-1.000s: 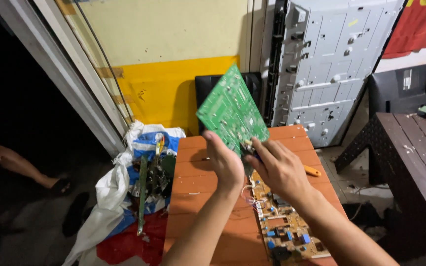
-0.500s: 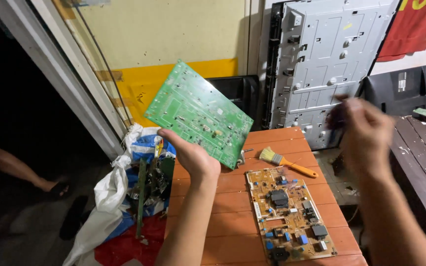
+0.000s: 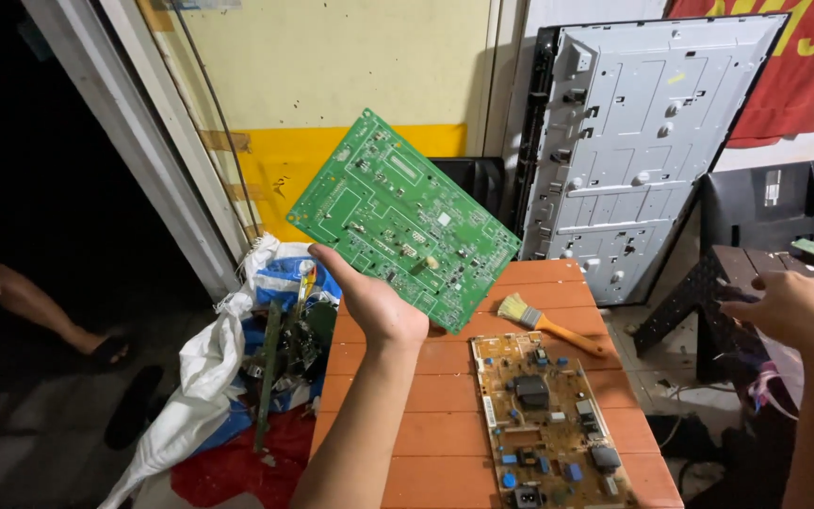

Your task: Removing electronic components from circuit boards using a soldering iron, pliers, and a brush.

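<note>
Green board (image 3: 403,219) sits tilted in the air above the far left part of the orange table (image 3: 445,443), held up by the left hand (image 3: 375,303). That hand grips the board's near edge, thumb across the lower face and fingers hidden behind it, so the board fans up and away to the right of the wrist. The right hand (image 3: 791,307) is well apart from it, out at the right edge of the scene over a dark table (image 3: 793,267), fingers loosely curled and holding nothing that can be made out.

On the orange table, a tan board (image 3: 548,422) lies flat, near and right of the left forearm. Just beyond it a brush (image 3: 544,321) with an orange handle lies at an angle, its bristles pointing toward the green board's lower corner. Against the far wall leans a grey metal panel (image 3: 633,141). Left of the table, a white sack (image 3: 209,368) slumps on the floor with more boards poking out. At the far left, another person's leg (image 3: 40,311) shows in the dark.
</note>
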